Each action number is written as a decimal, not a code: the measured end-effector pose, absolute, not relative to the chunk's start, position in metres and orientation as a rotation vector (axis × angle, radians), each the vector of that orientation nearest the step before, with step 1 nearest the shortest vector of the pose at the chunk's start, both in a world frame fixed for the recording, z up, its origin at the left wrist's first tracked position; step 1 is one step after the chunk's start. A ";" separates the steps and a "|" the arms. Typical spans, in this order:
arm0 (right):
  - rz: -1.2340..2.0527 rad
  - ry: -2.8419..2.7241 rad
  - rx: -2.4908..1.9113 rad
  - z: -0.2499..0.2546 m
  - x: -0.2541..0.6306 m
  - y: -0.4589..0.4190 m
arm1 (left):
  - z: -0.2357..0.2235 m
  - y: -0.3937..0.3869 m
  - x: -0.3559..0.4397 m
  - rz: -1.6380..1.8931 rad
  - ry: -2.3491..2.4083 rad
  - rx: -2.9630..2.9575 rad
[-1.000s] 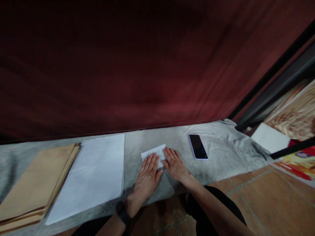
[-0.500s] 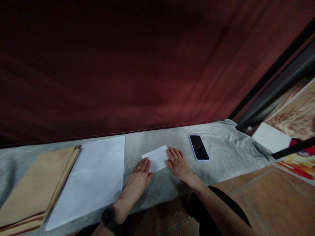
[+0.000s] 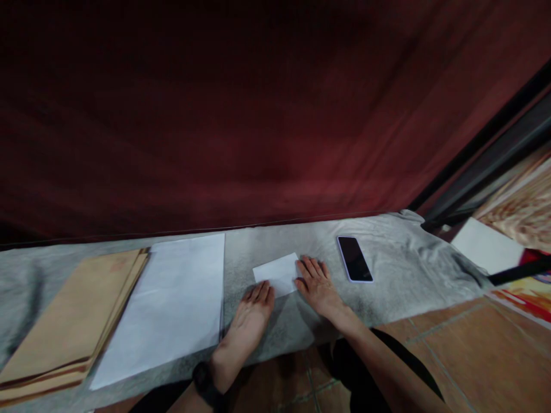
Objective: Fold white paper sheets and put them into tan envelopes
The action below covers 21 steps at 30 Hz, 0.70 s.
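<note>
A small white folded paper (image 3: 279, 274) lies flat on the grey cloth, tilted slightly up to the right. My left hand (image 3: 253, 310) rests at its lower left corner, fingers stretched out and the tips on the paper. My right hand (image 3: 317, 287) lies flat at its right edge with the fingers a little apart, touching that edge. Neither hand grips anything. Left of my left hand lies a stack of large white sheets (image 3: 172, 304). To the right of my right hand is a phone (image 3: 355, 259) with a dark screen and a pale purple case.
Brown paper envelopes (image 3: 77, 315) are stacked at the far left, beside the white sheets. The grey cloth (image 3: 400, 269) is wrinkled toward the right end. A dark red curtain (image 3: 258, 126) hangs behind, and dark metal bars (image 3: 473, 155) stand at the right. Below is a tiled floor (image 3: 482, 350).
My left hand has slid down along the paper's lower left edge, baring more of its left side. My right hand stays at the right edge. The whole view has shifted slightly.
</note>
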State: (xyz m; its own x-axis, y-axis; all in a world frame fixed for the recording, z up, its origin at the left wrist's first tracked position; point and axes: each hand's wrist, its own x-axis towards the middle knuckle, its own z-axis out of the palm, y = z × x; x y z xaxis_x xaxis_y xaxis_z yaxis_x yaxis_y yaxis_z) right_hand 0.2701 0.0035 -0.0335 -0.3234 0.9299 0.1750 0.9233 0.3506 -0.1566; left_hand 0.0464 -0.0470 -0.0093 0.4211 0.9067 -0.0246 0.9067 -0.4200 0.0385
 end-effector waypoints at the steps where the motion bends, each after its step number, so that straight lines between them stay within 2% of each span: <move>1: 0.051 -2.374 -1.649 -0.032 0.270 0.003 | -0.006 -0.046 0.046 0.020 1.677 2.589; 8: 0.279 -2.450 -1.330 -0.010 0.272 0.005 | 0.012 -0.039 0.039 0.591 1.732 2.486; 13: 0.474 -2.193 -1.288 -0.004 0.285 0.021 | 0.010 -0.025 0.029 1.071 1.741 2.198; 18: 0.856 -1.700 -1.207 -0.001 0.291 0.034 | 0.013 -0.011 0.029 1.198 1.651 1.697; 21: 0.977 -1.534 -1.187 -0.003 0.288 0.038 | 0.012 -0.008 0.033 1.226 1.489 1.485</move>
